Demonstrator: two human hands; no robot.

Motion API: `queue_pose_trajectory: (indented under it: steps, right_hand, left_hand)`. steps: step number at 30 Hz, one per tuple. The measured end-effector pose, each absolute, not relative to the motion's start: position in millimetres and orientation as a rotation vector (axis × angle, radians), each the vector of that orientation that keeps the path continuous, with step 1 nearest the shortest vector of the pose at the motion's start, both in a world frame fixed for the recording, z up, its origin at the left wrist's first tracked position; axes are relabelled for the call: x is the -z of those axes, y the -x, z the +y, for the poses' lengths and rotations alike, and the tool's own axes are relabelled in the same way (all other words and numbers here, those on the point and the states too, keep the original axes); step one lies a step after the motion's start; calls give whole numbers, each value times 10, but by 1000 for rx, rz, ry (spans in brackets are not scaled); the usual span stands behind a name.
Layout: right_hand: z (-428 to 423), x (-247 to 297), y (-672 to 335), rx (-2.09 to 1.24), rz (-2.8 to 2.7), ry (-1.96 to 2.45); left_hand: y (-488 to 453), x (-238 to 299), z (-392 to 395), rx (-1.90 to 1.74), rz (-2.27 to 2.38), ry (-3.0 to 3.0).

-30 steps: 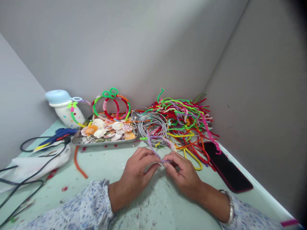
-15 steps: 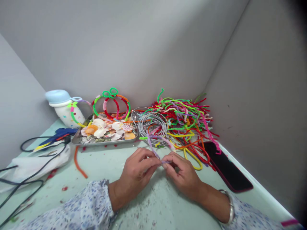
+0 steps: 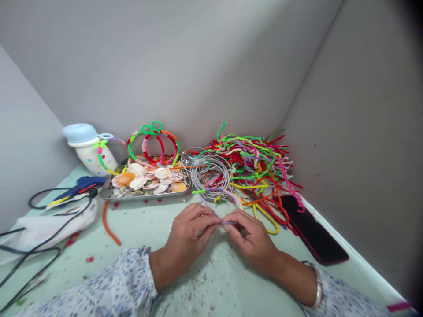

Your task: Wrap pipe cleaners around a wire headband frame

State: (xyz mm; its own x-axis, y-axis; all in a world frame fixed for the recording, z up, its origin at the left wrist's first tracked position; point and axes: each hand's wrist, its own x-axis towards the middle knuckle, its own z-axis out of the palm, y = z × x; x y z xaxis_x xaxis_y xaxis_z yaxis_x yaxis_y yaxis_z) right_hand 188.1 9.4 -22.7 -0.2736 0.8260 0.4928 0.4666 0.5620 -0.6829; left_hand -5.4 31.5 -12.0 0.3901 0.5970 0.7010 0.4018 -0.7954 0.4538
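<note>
Near the desk's front edge, the left hand (image 3: 190,231) is closing thumb and fingers on a purple pipe cleaner (image 3: 228,223), and the right hand (image 3: 253,237) is gripping its short end in a tight pinch, the fingertips almost meeting; the longer part is slanting up behind the left fingers. The person seems to be bending or twisting the fuzzy stem, and the next move is probably calling for a steady left pinch while the right fingertips are turning the end. Right of them, a flat, glossy phone (image 3: 312,233) is lying on the pale green desk (image 3: 139,229). Farther back, a shallow metal tray (image 3: 145,199) is holding smooth, ridged seashells (image 3: 161,172), a loose grey wire coil (image 3: 195,179) is resting beside it, and a bristly heap of multicoloured pipe cleaners (image 3: 254,154) is sprawling rightward. Fuzzy hoops (image 3: 160,143) are standing at the tray's back, and a rounded, blue-capped bottle (image 3: 94,156) is leaning at left.
</note>
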Motion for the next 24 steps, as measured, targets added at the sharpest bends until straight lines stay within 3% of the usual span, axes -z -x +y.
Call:
queue_pose_trajectory:
  steps: [13,24]
  right_hand:
    - [106,241,-1885,-457,-1964,1024]
    - [106,254,-1891,-483,-1945,1024]
  left_hand:
    - [33,82,289,-1104,1031,-2465]
    - [56,109,312,-1270,989,-2509]
